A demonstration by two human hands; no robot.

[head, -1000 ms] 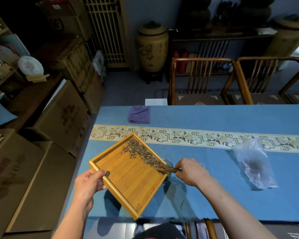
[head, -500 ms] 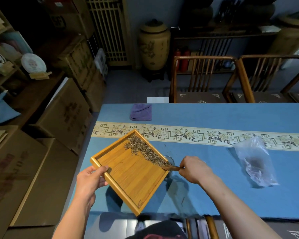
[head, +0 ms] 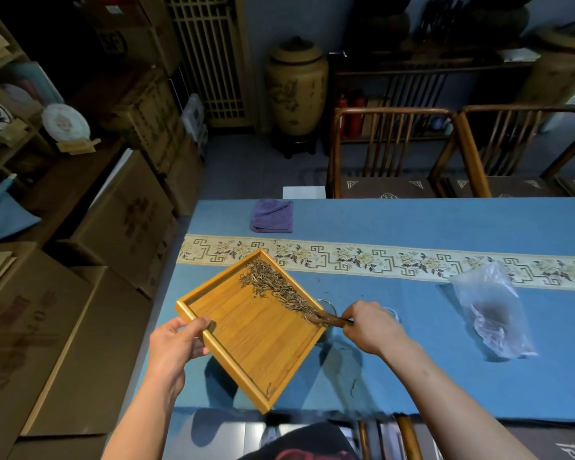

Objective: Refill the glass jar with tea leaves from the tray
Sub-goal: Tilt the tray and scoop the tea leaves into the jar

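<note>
A bamboo tray (head: pixel 246 340) is held tilted above the blue table, its right side lowest. My left hand (head: pixel 175 346) grips its left rim. Dry tea leaves (head: pixel 276 287) lie in a band along the tray's upper right edge. My right hand (head: pixel 372 327) holds a dark wooden scoop (head: pixel 327 318) whose tip touches the leaves at the tray's right corner. The glass jar (head: pixel 326 303) stands just under that corner; only part of its rim shows. A second glass rim (head: pixel 394 313) peeks out behind my right hand.
A clear plastic bag (head: pixel 492 310) with tea dust lies to the right. A folded purple cloth (head: pixel 272 215) sits at the table's far edge. Wooden chairs (head: pixel 392 151) stand behind the table, and cardboard boxes (head: pixel 120 224) are stacked on the left. A few stray leaves lie on the blue tablecloth (head: pixel 445 376).
The leaves have gathered further down along the tray's right edge toward the corner. The scoop stays at that corner and both hands keep their grips.
</note>
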